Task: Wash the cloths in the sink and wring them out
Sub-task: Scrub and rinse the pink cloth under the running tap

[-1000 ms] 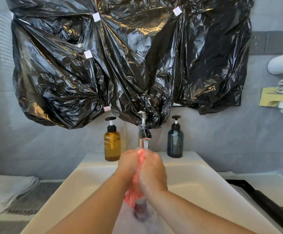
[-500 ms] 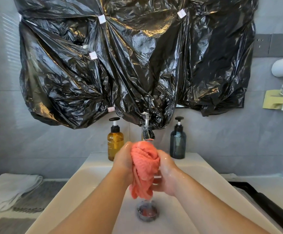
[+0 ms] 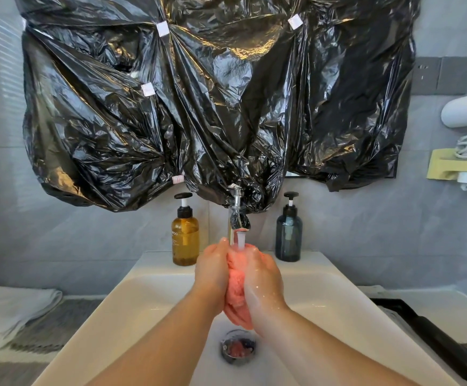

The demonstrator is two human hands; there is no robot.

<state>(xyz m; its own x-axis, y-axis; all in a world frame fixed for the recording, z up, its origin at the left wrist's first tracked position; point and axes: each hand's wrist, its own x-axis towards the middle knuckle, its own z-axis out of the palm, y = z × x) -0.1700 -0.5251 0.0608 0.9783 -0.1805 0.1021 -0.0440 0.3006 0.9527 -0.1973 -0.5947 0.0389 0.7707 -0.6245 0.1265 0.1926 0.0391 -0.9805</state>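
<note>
**Pink cloth [image 3: 238,296] under running tap [image 3: 238,218], gripped by both hands**

The cloth is bunched up between left hand [image 3: 213,271] and right hand [image 3: 263,277], fingers of both curled round it. It's held over the sink [image 3: 148,296], right above the drain [image 3: 238,348]. The water stream [image 3: 240,240] hits its top and its lower end hangs below the hands. Amber bottle [image 3: 185,238] left of tap, dark bottle [image 3: 288,238] right. White towel [image 3: 9,305] on the counter far left.
</note>
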